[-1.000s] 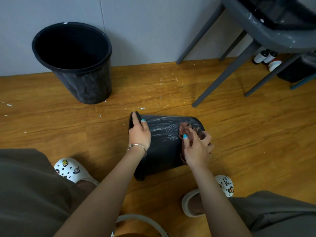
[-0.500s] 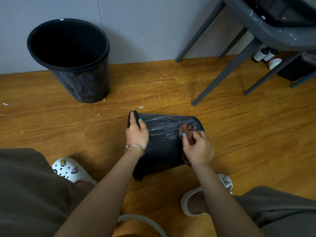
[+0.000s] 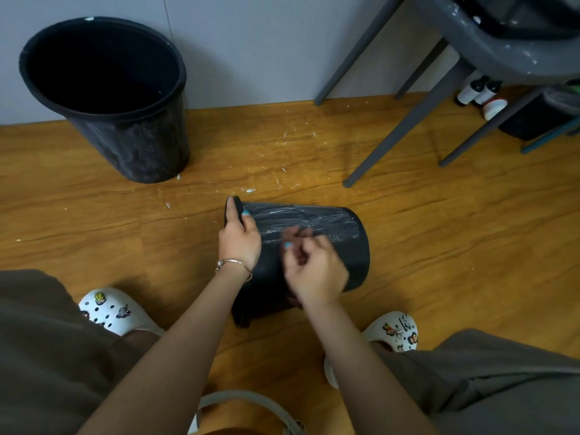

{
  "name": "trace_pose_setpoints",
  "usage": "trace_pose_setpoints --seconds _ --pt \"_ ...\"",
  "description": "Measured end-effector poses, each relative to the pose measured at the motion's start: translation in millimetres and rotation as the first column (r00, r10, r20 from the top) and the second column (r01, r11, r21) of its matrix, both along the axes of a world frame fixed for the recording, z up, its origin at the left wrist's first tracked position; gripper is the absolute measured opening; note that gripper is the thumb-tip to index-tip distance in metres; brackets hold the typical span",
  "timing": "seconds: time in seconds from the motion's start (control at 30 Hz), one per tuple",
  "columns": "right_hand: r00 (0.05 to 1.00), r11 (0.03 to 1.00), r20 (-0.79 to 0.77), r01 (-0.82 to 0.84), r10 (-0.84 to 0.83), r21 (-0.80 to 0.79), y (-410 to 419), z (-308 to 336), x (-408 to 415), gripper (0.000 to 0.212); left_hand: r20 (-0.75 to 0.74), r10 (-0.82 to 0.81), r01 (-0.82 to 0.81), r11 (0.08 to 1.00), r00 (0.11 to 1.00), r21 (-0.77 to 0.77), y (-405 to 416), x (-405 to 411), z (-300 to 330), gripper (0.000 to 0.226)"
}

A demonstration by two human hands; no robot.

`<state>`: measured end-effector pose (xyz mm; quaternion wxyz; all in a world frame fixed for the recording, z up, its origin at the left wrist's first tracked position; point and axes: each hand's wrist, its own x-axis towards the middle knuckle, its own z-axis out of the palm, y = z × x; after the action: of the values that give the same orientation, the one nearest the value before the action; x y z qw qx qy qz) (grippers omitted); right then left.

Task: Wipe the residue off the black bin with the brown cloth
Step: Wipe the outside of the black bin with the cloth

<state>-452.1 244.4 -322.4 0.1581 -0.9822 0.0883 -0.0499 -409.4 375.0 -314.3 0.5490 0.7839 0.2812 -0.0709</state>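
Note:
A black bin (image 3: pixel 342 243) lies on its side on the wooden floor between my feet, its rim to the left. White streaks of residue (image 3: pixel 314 218) cover its upper side. My left hand (image 3: pixel 240 238) grips the rim, thumb over the edge. My right hand (image 3: pixel 314 265) is blurred with motion on the middle of the bin's side and holds the brown cloth (image 3: pixel 296 233) bunched in its fingers; only a little of the cloth shows past the fingertips.
A second black bin (image 3: pixel 106 98) stands upright at the back left by the grey wall. Grey chair legs (image 3: pixel 405 127) slant down at the back right, with small bottles (image 3: pixel 477 92) behind them. White flecks (image 3: pixel 282 171) litter the floor. My white shoes (image 3: pixel 113 310) flank the bin.
My right hand has swept the cloth leftward along the bin's side, from near its base toward the middle. My left hand keeps its grip on the rim.

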Motion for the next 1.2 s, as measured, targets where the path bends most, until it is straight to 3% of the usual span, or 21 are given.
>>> trace_pose_setpoints --seconds 0.07,0.13,0.27,0.33,0.43,0.5,0.53,0.63,0.7,0.8,0.87,0.93,1.03,1.2 --pt "0.978 0.979 0.045 -0.205 0.204 0.017 12 1 -9 0.031 0.022 -0.016 0.016 1.0 1.0 -0.005 2 -6 1 0.054" --pt "0.968 0.969 0.049 -0.245 0.245 -0.005 -9 -1 -6 0.027 0.028 -0.023 0.024 0.999 0.999 -0.024 2 -7 4 0.053" --pt "0.997 0.996 -0.029 0.077 -0.078 -0.038 -52 4 2 0.026 0.033 -0.015 0.016 1.0 0.999 -0.027 0 -4 2 0.053" --pt "0.993 0.994 -0.075 0.088 -0.093 -0.067 -29 8 4 0.029 0.029 -0.021 0.022 0.999 0.999 -0.034 -1 -5 2 0.054" --pt "0.985 0.985 -0.013 -0.17 0.17 0.004 16 10 -11 0.024 0.05 -0.026 0.028 0.999 0.998 -0.035 2 -10 2 0.053" --pt "0.952 0.952 0.008 -0.307 0.307 0.009 0 6 -12 0.02 0.066 -0.038 0.041 0.998 0.997 -0.043 4 -11 2 0.051" --pt "0.955 0.955 0.007 -0.296 0.296 -0.018 -17 3 -10 0.018 0.068 -0.039 0.042 0.998 0.997 -0.045 5 -11 1 0.051" --pt "0.999 0.995 -0.013 -0.034 0.033 -0.098 -55 6 -5 0.02 0.06 -0.027 0.03 0.998 0.998 -0.064 2 -7 1 0.052" --pt "1.0 0.993 -0.018 0.014 -0.016 -0.115 -33 8 -4 0.023 0.061 -0.021 0.025 0.997 0.998 -0.074 1 -6 1 0.052" --pt "0.969 0.969 0.023 -0.244 0.246 -0.045 19 9 -19 0.019 0.066 -0.005 0.013 0.994 0.998 -0.112 4 -13 -1 0.052" --pt "0.923 0.924 0.033 -0.383 0.383 -0.013 7 6 -23 0.017 0.083 -0.004 0.016 0.99 0.997 -0.143 5 -15 -2 0.051" --pt "0.958 0.958 0.016 -0.287 0.287 0.004 -28 3 -21 0.018 0.095 0.012 0.004 0.986 0.995 -0.168 4 -14 -2 0.051" --pt "0.999 1.0 -0.033 -0.007 0.006 -0.024 -52 2 -15 0.019 0.093 0.04 -0.015 0.967 0.995 -0.255 2 -8 0 0.051" --pt "0.992 0.996 -0.105 0.075 -0.069 0.053 -4 9 -13 0.029 0.097 0.131 -0.072 0.885 0.987 -0.46 6 -5 2 0.052"
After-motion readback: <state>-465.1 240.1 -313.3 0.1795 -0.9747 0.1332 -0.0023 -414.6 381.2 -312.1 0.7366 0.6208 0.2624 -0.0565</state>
